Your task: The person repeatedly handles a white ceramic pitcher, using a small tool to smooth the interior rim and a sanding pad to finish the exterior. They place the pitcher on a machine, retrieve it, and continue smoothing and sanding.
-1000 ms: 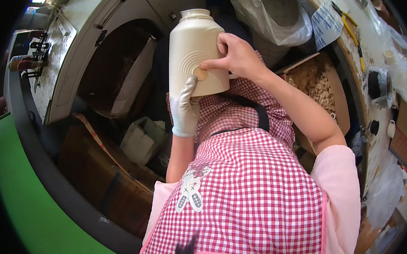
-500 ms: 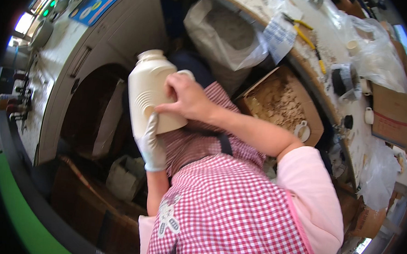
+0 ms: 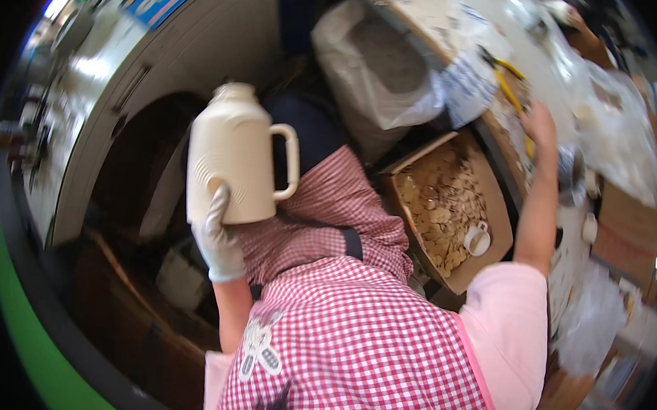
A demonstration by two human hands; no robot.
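Note:
A cream plastic jug body point(image 3: 236, 155) with a threaded neck, ribbed side and loop handle stands nearly upright above my lap. My left hand point(image 3: 219, 245), in a white glove, grips its lower end, the thumb pressed beside a small oval recess. My bare right hand point(image 3: 540, 127) is off the jug, stretched out to the workbench at the right. Its fingers lie at a yellow-and-black handled tool point(image 3: 510, 92) that looks like pliers; blur hides whether they have closed on it.
Below the workbench edge point(image 3: 488, 128) sits a cardboard box point(image 3: 492, 269) of flat cream scraps, with a white ring-shaped piece point(image 3: 477, 239) on top. A pale sack point(image 3: 344, 57) stands behind it. Clear plastic bags point(image 3: 614, 138) lie on the bench. A grey cabinet point(image 3: 179, 71) stands left.
My right hand has left the jug and swung right to the tool on the bench. The jug has shifted slightly left in my left hand, its handle now uncovered.

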